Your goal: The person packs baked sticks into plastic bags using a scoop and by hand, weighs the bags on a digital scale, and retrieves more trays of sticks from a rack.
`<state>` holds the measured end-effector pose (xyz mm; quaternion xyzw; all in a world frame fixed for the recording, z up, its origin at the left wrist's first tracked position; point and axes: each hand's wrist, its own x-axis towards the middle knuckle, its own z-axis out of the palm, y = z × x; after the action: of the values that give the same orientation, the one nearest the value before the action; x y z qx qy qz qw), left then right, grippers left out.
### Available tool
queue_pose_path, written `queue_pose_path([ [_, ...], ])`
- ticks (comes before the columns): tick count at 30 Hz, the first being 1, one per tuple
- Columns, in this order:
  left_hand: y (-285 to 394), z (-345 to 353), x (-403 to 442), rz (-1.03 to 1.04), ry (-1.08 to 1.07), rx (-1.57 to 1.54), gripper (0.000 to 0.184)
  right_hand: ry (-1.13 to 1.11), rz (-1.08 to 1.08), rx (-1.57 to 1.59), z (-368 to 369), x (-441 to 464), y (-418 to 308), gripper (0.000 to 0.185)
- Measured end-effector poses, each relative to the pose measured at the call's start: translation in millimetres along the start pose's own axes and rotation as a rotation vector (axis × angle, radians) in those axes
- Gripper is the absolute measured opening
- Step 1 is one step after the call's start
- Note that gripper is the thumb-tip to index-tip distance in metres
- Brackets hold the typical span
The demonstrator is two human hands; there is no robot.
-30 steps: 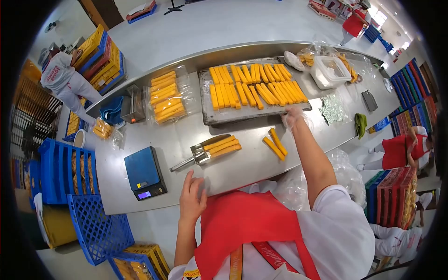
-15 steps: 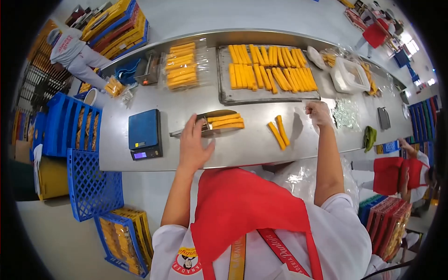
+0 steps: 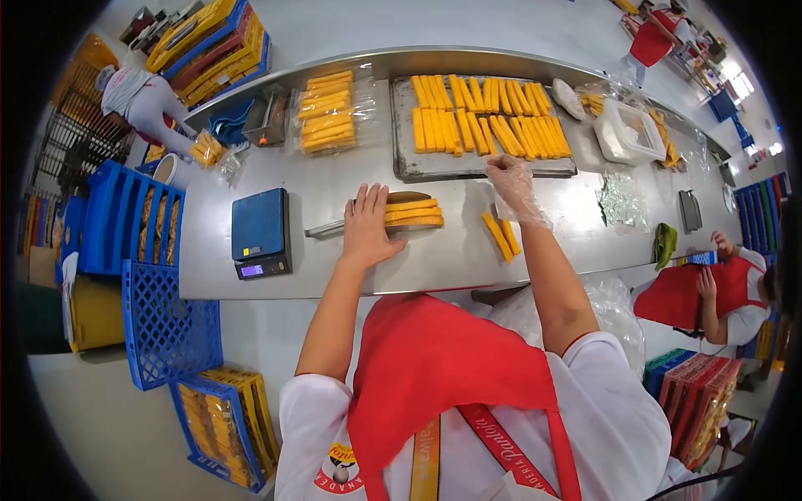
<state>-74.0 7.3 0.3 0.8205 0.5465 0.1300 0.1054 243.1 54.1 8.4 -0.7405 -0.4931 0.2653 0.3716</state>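
My left hand (image 3: 368, 224) lies with fingers stretched over a metal scoop-like holder (image 3: 324, 229), partly covering it. Several yellow-orange sticks (image 3: 418, 215), like breadsticks, lie in the holder and stick out to the right of the hand. My right hand (image 3: 511, 185), in a clear plastic glove, is at the front edge of a metal baking tray (image 3: 468, 170). Its fingers are pinched together; what they hold, if anything, is hidden. Two rows of sticks (image 3: 522, 138) fill much of the tray. Two loose sticks (image 3: 501, 236) lie on the table below my right wrist.
A scale (image 3: 259, 230) stands left on the steel table (image 3: 334, 275). Bagged sticks (image 3: 327, 113) lie behind it. To the right are a white plastic tub (image 3: 626, 138), small ties or clips (image 3: 620, 200) and a green cloth (image 3: 665, 245). Crates and co-workers surround the table.
My right hand has moved left to the tray's front edge. My left hand has shifted slightly right over the holder. Co-workers on both sides have changed posture.
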Motion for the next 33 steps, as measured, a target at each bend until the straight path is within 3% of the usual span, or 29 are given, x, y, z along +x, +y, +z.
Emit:
queue_pose_path([
  [5, 9.4, -0.4, -1.3, 0.021, -0.014, 0.004, 0.105, 0.023, -0.039, 0.029, 29.4, 5.5, 18.8, 0.023],
  [10, 17.9, 1.6, -6.7, 0.055, 0.014, -0.022, 0.108, -0.042, -0.381, -0.083, 68.0, 9.2, -20.1, 0.026],
  [11, 19.2, 1.3, -6.9, 0.048, 0.000, -0.035, 0.108, -0.029, -0.387, -0.080, 70.4, 9.0, -39.0, 0.026],
  [13, 20.5, 2.0, -6.8, 0.071, 0.022, -0.031, 0.107, -0.007, -0.350, -0.423, 75.6, 10.0, -73.4, 0.035],
  [18, 21.4, 0.4, -2.5, 0.080, 0.015, -0.078, 0.105, 0.142, -0.318, -0.576, 118.0, 35.9, -74.5, 0.036],
  [21, 20.9, 1.7, -4.1, 0.080, 0.026, -0.076, 0.102, 0.023, -0.280, -0.633, 123.3, 45.9, -70.3, 0.035],
  [23, 18.9, 2.9, -3.6, 0.074, 0.016, -0.110, 0.100, -0.272, -0.121, -0.632, 95.6, 38.9, -103.9, 0.034],
  [24, 18.6, 4.2, -6.0, 0.073, 0.010, -0.110, 0.100, -0.295, -0.096, -0.636, 100.5, 32.3, -94.7, 0.034],
  [26, 17.4, 2.0, -3.0, 0.107, 0.020, -0.114, 0.100, -0.195, -0.308, -0.743, 93.6, 36.5, -91.1, 0.042],
  [28, 23.3, -4.2, -0.2, 0.066, -0.064, -0.077, 0.099, -0.208, -0.282, -0.673, 81.4, 20.8, -96.7, 0.040],
  [29, 22.8, -2.1, 0.5, 0.075, -0.058, -0.065, 0.099, -0.088, -0.426, -0.712, 107.0, 30.8, -62.0, 0.040],
  [30, 20.2, 2.1, 0.0, 0.094, -0.050, -0.056, 0.099, -0.183, -0.324, -0.648, 98.0, 26.3, -72.9, 0.036],
  [33, 24.6, 2.7, 0.3, 0.139, -0.050, -0.051, 0.099, -0.161, -0.385, -0.452, 112.4, 25.7, -44.1, 0.032],
])
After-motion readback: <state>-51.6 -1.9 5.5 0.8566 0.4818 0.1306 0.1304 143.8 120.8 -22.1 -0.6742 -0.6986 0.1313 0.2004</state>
